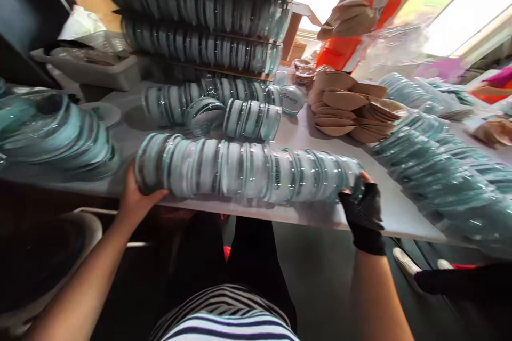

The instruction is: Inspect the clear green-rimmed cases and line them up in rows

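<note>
A long row of round, clear, teal-rimmed pieces [244, 170] lies sideways along the front edge of the white table, its exact kind hard to tell. My bare left hand [138, 192] grips the row's left end, thumb in front at the bottom. At the other end, my right hand [362, 208], in a black fingerless glove, is closed around the last pieces. Some of its fingers are hidden behind them. Just behind the held row sit shorter rows of similar pieces [253, 120], one of them [206, 116] tilted toward me.
Tall stacked rows of the same pieces [204, 48] rise at the back. Slumped piles stand at left [60, 138] and right [448, 170]. Brown oval pads [344, 101] are heaped behind, near a person in an orange vest [340, 53]. A grey bin [100, 66] sits back left.
</note>
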Demonstrator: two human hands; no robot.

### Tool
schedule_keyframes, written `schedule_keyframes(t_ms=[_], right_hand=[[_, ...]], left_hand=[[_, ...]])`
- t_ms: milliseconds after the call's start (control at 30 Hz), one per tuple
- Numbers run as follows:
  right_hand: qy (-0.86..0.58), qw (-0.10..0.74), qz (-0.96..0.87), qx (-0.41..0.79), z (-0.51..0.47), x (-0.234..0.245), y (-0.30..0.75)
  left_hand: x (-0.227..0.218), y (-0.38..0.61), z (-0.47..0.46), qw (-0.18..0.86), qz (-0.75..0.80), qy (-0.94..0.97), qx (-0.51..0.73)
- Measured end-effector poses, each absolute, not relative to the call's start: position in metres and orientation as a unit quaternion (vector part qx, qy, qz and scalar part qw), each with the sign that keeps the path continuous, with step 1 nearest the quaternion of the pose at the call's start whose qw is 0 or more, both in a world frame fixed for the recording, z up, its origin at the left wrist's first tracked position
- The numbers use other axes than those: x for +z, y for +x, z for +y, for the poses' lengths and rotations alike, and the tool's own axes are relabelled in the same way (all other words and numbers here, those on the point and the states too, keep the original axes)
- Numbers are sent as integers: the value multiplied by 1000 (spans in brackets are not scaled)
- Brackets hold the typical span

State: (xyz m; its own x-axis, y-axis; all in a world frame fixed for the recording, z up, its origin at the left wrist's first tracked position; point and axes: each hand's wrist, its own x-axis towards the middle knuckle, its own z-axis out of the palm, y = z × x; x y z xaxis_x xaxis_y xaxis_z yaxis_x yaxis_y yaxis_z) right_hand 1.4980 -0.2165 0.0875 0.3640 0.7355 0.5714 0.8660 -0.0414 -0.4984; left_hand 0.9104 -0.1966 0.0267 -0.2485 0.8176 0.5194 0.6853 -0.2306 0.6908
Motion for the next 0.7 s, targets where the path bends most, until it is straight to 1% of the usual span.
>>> schedule_keyframes(t_ms=[100,133,200,267,333,367,433,467,500,567,633,700], right_hand=[[-726,410,-546,-85,-219,84,1516],[-720,408,-550,-108,-219,85,1518],[-686,407,-571,-192,-217,97,1509],[-637,409,-605,-249,-211,119,1480],[-586,401,-664,-235,-201,144,1428],[-537,405,-701,-236,-194,155,1396],[-469,344,-795,-171,-182,167,1325],[-421,314,-836,-158,-177,167,1291],[-375,256,-879,-146,-173,164,1261],[-315,182,-922,-136,-169,154,1218],[-303,146,-934,-125,-166,149,1198],[-308,144,-936,-94,-159,157,1192]], left_hand=[[32,924,-204,111,594,621,498],[36,926,-204,124,580,627,504],[43,925,-199,146,554,629,525],[53,920,-190,165,534,622,548],[63,915,-177,171,514,632,554],[68,913,-170,171,503,646,548],[79,911,-157,180,475,686,521],[83,911,-152,192,458,706,505],[88,911,-149,206,443,722,489],[96,910,-148,231,426,743,462],[101,909,-151,235,424,755,442],[103,909,-154,227,423,764,432]])
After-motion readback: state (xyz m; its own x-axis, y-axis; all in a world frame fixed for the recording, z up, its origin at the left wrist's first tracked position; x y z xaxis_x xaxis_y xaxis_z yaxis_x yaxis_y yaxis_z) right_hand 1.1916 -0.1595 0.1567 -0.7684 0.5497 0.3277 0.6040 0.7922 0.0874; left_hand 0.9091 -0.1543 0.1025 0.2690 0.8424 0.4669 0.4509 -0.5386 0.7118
